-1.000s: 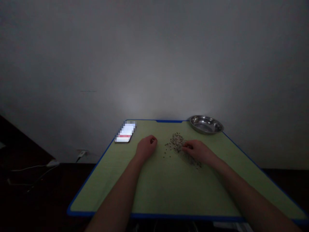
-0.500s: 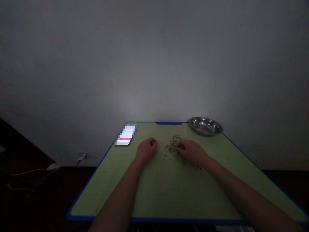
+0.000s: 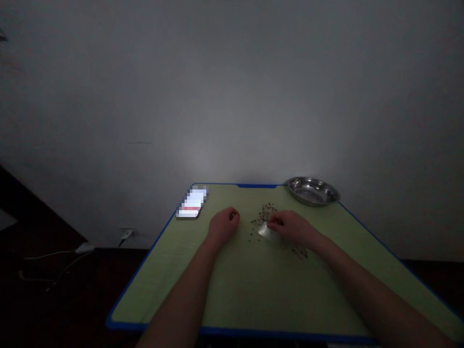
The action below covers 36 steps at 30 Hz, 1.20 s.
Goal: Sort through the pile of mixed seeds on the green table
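Observation:
Many small dark, bead-like grains [image 3: 267, 211] lie scattered on the green tabletop [image 3: 253, 285]. Over them is my right hand [image 3: 294, 227], its thumb and fingers pinched on a shiny, see-through piece that looks like thin plastic [image 3: 267, 232]. Its full shape is partly hidden under that hand. More grains [image 3: 300, 253] lie beside my right wrist. To the left of the pile, my left hand [image 3: 223, 226] rests on the table with its fingers curled closed. Whatever it holds, if anything, is hidden.
A shallow steel bowl [image 3: 313, 192] stands at the back right corner against the wall. At the back left lies a phone with a lit, blurred screen [image 3: 193, 202]. A blue rim [image 3: 275, 331] edges the table. White cables and a plug [image 3: 126, 235] are at the left.
The see-through piece in my right hand now catches the light and shows more plainly. The whole view has shifted slightly. My left hand stays curled in place.

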### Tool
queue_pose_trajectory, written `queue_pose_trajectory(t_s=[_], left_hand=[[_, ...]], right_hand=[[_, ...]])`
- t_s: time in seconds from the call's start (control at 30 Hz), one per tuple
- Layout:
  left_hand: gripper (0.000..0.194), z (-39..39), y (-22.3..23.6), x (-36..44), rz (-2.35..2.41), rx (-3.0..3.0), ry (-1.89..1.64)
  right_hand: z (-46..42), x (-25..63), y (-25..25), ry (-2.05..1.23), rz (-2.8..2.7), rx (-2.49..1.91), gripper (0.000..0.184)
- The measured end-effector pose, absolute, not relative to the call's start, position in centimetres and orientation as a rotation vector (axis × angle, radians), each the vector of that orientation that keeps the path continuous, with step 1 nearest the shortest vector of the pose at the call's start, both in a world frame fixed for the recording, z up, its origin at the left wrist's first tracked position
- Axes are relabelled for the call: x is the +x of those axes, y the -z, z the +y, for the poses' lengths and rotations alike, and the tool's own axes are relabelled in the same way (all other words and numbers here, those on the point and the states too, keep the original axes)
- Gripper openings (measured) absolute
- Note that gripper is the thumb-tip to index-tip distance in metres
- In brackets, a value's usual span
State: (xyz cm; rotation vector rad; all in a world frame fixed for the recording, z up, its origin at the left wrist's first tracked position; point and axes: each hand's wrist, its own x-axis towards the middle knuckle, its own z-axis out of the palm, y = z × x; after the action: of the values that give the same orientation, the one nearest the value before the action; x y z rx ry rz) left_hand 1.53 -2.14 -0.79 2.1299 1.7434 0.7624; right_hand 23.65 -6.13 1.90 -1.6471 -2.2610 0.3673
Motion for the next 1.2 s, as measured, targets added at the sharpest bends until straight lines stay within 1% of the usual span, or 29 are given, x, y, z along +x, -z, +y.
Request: queue_pose_trajectory(t_s=[0.13,0.4,0.57,0.73,0.9,1.07,1.2], left_hand=[[0.023,-2.2,0.7,1.5,1.742,2.135,-0.752],[0.024,-2.3,0.6,1.6,1.746,2.123,-0.754],[0.023,-2.1,0.8,1.5,1.731,2.124,-0.785],[0.023,-2.0,0.8,1.4,1.696,2.048,-0.945],[0.022,-2.0,0.7,1.2,1.696,1.989,-1.133],[0.021,-2.1,0.7,1.3,1.715,1.987,-1.144],[0.02,-2.0,0.8,1.3,1.712,1.988,-1.113]], right_hand=[[-6.1,23.6,-1.4,-0.429,-2.256,-1.633,0.018],[-5.6,23.0,-1.7,-0.249,-2.228,-1.797,0.021],[-5.0,21.9,-2.3,-0.187,-2.286,-1.82,0.021],[-3.9,20.5,-2.6,-0.155,-2.377,-1.721,0.023],[-3.7,18.9,-3.1,-0.231,-2.496,-1.581,0.021],[-4.8,18.1,-3.4,-0.28,-2.64,-1.372,0.019],[-6.1,17.8,-3.6,-0.406,-2.703,-1.234,0.018]])
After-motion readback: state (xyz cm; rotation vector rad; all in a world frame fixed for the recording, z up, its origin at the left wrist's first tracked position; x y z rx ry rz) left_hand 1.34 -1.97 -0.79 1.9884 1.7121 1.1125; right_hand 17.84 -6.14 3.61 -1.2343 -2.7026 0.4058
